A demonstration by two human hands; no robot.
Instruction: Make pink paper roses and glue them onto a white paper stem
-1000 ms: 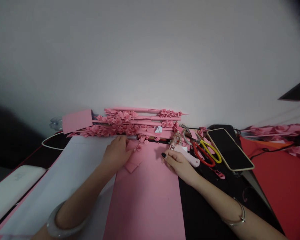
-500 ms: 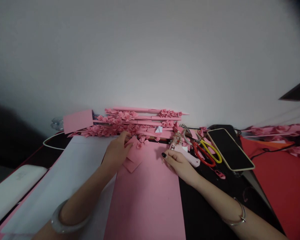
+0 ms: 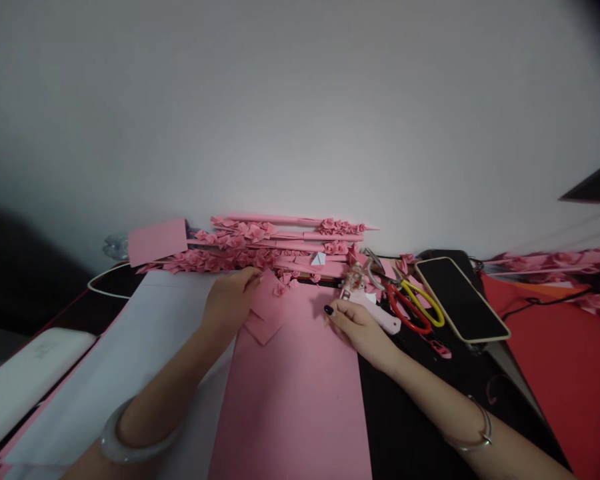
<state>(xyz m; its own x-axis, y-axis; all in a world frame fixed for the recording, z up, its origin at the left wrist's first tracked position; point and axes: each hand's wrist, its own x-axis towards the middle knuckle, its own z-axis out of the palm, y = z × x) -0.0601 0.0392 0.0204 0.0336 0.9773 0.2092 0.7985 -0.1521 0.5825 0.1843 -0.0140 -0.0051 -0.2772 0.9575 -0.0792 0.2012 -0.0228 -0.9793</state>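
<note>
Resting left hand (image 3: 227, 303) at left edge of pink papers (image 3: 271, 308) (corner toward me), fingers bunched; my right hand (image 3: 353, 325) farther, curled; can't tell either's hold.

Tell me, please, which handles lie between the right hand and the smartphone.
In the head view, a pale pink handle lies nearest the right hand; then come a red looped handle and a yellow looped handle, before the smartphone.

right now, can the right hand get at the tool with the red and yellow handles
Probably yes: the red and yellow handles lie close beyond the right hand, with nothing seen covering them. A pale pink handle lies between, but looks low enough to reach over.
</note>
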